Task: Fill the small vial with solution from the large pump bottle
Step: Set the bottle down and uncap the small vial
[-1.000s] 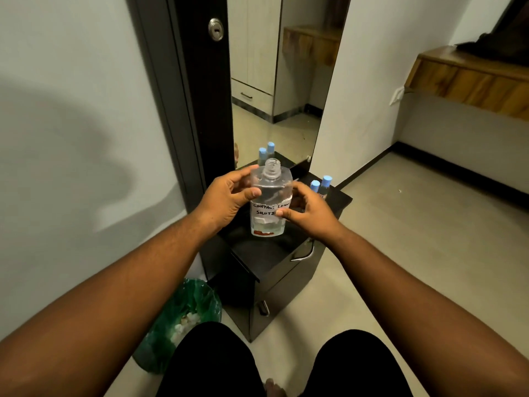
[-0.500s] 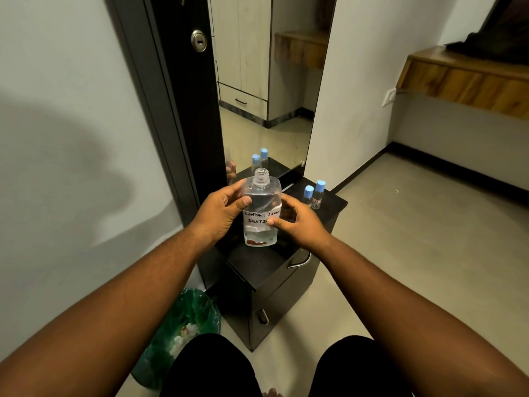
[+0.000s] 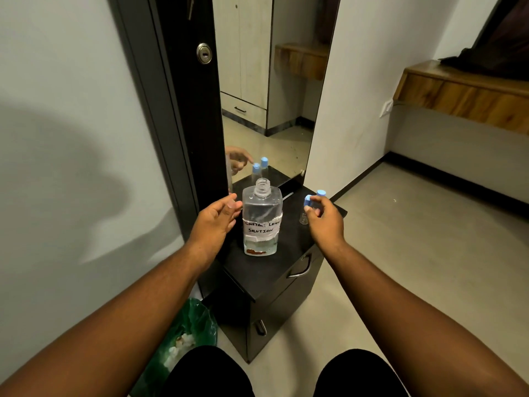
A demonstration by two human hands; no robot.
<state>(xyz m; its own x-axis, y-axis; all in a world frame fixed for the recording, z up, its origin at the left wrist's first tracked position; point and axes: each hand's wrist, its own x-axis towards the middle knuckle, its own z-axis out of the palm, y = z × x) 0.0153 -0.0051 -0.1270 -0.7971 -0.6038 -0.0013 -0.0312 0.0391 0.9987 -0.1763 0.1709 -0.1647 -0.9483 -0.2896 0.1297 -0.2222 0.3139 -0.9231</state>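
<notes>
Vials (image 3: 310,206): two; bottle (image 3: 261,222): one

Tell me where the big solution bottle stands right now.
The solution bottle stands upright, uncapped, on the black cabinet before the mirror, between both hands.

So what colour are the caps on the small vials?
Light blue caps on clear small vials; head view, the only one, shows it.

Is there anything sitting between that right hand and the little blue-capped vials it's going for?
Nothing visible does. The right hand is already at the nearer vial, fingertips on its blue cap. The second vial stands just behind. The large bottle stands off to the left on the black cabinet, beside the left hand, clear of that reach.
</notes>
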